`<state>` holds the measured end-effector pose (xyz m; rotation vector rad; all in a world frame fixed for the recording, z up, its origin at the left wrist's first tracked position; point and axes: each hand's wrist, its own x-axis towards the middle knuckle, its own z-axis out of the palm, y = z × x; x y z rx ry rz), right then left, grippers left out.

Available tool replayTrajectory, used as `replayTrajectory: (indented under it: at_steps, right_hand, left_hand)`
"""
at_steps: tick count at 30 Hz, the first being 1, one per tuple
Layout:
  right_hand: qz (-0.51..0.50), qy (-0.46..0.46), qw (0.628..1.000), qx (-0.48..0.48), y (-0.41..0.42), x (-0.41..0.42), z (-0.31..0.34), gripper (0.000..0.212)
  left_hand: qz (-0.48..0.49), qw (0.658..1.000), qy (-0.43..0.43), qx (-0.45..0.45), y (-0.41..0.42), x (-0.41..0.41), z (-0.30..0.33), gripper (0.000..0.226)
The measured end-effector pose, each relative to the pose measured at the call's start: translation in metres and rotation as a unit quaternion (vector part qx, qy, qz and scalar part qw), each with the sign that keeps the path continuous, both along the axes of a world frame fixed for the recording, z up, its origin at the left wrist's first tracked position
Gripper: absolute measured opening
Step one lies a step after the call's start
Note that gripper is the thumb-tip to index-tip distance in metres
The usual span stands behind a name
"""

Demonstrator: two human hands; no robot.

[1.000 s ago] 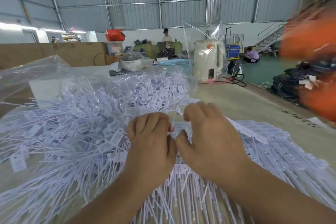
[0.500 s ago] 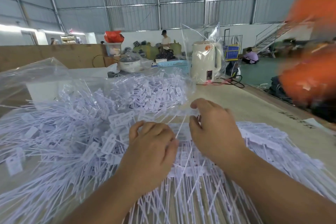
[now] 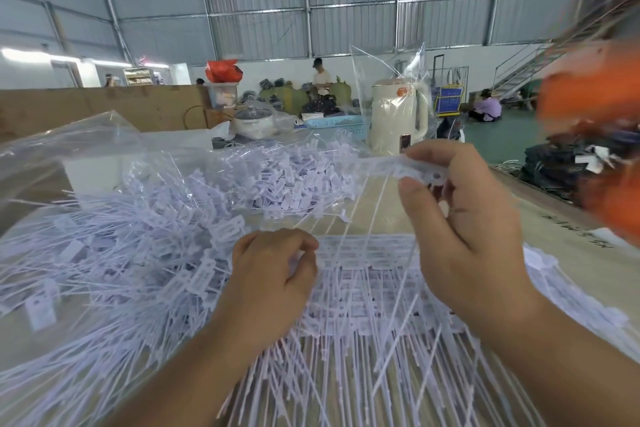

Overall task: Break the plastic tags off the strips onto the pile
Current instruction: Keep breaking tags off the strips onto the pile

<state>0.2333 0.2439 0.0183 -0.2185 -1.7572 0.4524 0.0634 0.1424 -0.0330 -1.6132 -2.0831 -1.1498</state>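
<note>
The right hand (image 3: 464, 218) pinches a lifted strip (image 3: 408, 168) to free it (tags hang below), while the left hand (image 3: 273, 274) grips the near strips (image 3: 363, 253), the pile (image 3: 138, 246) lying left.

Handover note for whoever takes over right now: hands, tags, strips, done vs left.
Right hand: raised, pinching one translucent white plastic strip, thin tails hanging below.
Left hand: low, fingers curled at the edge of the flat stack of unbroken white strips; what it holds is hidden.
Done: a big loose pile of white plastic tags lies left, more on the clear plastic bag.
Left: the raised strip, then the stack.
</note>
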Motion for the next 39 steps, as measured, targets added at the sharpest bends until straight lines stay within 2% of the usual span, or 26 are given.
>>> replayTrajectory:
  at_steps: [5, 10, 14, 16, 19, 21, 24, 25, 29, 32, 35, 37, 39]
  right_hand:
    - [0.061, 0.074, 0.995, -0.026, -0.002, 0.004, 0.004, 0.026]
    - [0.072, 0.065, 0.995, -0.012, -0.003, 0.003, 0.002, 0.028]
    - [0.085, -0.025, 0.996, -0.012, -0.005, 0.005, 0.001, 0.03]
    - [0.103, -0.126, 0.986, -0.029, -0.004, 0.003, -0.001, 0.033]
    - [0.151, -0.275, 0.948, -0.061, 0.001, -0.001, -0.005, 0.027]
    - [0.172, -0.278, 0.942, -0.076, 0.0, -0.001, -0.002, 0.022]
    - [0.127, -0.247, 0.957, -0.077, 0.001, 0.001, 0.005, 0.041]
    - [0.1, -0.245, 0.962, -0.068, 0.002, 0.002, 0.006, 0.046]
    - [-0.055, -0.249, 0.967, -0.014, 0.013, 0.007, 0.009, 0.04]
    - [-0.147, -0.245, 0.958, 0.034, 0.02, 0.01, 0.012, 0.036]
    - [-0.16, -0.236, 0.956, 0.071, 0.023, 0.01, 0.014, 0.015]
    - [-0.147, -0.218, 0.962, 0.074, 0.022, 0.01, 0.014, 0.017]
    - [-0.141, -0.184, 0.97, 0.076, 0.02, 0.012, 0.017, 0.02]
  left_hand:
    - [0.018, 0.999, 0.018, -0.03, -0.001, -0.004, 0.0, 0.012]
    - [0.082, 0.992, 0.05, -0.08, 0.003, -0.007, -0.002, 0.015]
    - [0.114, 0.988, 0.044, -0.096, 0.005, -0.004, -0.001, 0.033]
    - [0.104, 0.987, 0.046, -0.109, 0.005, -0.003, -0.002, 0.041]
    - [0.08, 0.988, 0.034, -0.125, 0.006, -0.003, 0.0, 0.051]
    - [0.061, 0.993, 0.003, -0.105, 0.006, -0.001, 0.002, 0.045]
    - [-0.004, 0.989, -0.148, -0.005, 0.0, 0.003, 0.006, 0.022]
    - [-0.017, 0.986, -0.161, 0.029, -0.002, 0.004, 0.009, 0.017]
    - [-0.038, 0.985, -0.12, 0.12, -0.008, 0.009, 0.017, 0.021]
    - [-0.047, 0.984, -0.082, 0.148, -0.009, 0.012, 0.019, 0.019]
    - [-0.06, 0.992, -0.06, 0.091, -0.008, 0.011, 0.015, 0.011]
    - [-0.039, 0.997, -0.059, 0.003, -0.007, 0.005, 0.01, 0.024]
    - [-0.023, 0.998, -0.012, -0.056, -0.008, -0.001, 0.007, 0.034]
